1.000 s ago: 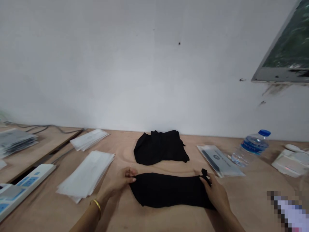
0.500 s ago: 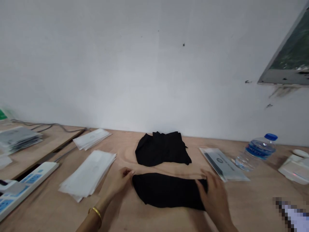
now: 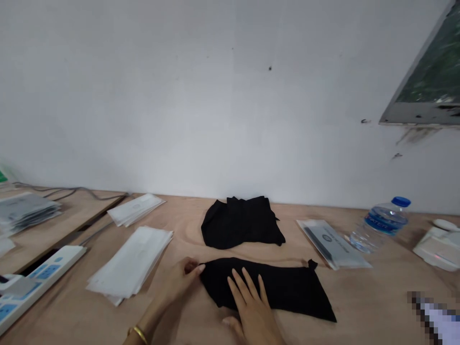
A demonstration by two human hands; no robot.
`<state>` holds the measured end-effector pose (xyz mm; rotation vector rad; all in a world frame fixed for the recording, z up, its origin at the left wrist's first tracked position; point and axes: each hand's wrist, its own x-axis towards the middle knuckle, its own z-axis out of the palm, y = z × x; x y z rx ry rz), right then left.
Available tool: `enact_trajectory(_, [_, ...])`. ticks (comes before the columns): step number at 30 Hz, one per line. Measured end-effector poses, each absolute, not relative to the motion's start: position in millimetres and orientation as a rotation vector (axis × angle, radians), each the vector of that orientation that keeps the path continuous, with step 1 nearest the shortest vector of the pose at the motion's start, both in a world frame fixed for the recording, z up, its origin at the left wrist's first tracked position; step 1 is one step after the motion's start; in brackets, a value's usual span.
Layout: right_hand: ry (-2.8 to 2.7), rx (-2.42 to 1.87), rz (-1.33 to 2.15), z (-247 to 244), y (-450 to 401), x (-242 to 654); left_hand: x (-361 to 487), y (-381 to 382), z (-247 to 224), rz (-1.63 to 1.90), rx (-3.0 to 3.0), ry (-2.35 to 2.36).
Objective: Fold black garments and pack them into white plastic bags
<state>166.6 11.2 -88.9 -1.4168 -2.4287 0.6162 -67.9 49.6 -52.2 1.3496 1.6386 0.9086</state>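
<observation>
The right hand (image 3: pixel 253 311) has shifted from the three-o'clock end of the black cloth (image 3: pixel 291 287) to its middle, fingers spread flat, suggesting smoothing rather than stretching. The left hand (image 3: pixel 183 278) pinches the nine-o'clock tip between thumb and finger. The cloth lies beneath the right fingers, its loose end toward two to three o'clock.

Most likely a small workshop or packing station. Recognizable by plain wooden table (image 3: pixel 362 302) along a marked white wall (image 3: pixel 230 120); flat packets (image 3: pixel 132 261) in several stacks; black cloth (image 3: pixel 287 287) laid out at the front; power strip (image 3: pixel 48 278) and loose cables (image 3: pixel 81 188) at left.
</observation>
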Motion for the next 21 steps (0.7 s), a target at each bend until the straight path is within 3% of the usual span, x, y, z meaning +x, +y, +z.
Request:
enact_trajectory(4, [-2.337, -1.364, 0.678, -97, 4, 165, -47, 53, -57, 0.953, 1.4, 1.548])
enact_trajectory(13, [-1.451, -1.489, 1.02, -85, 51, 197, 42, 15, -69, 0.964, 1.584, 1.135])
enact_trajectory(21, [-1.424, -1.61, 0.848, -107, 68, 230, 46, 1, -101, 0.912, 2.093, 1.487])
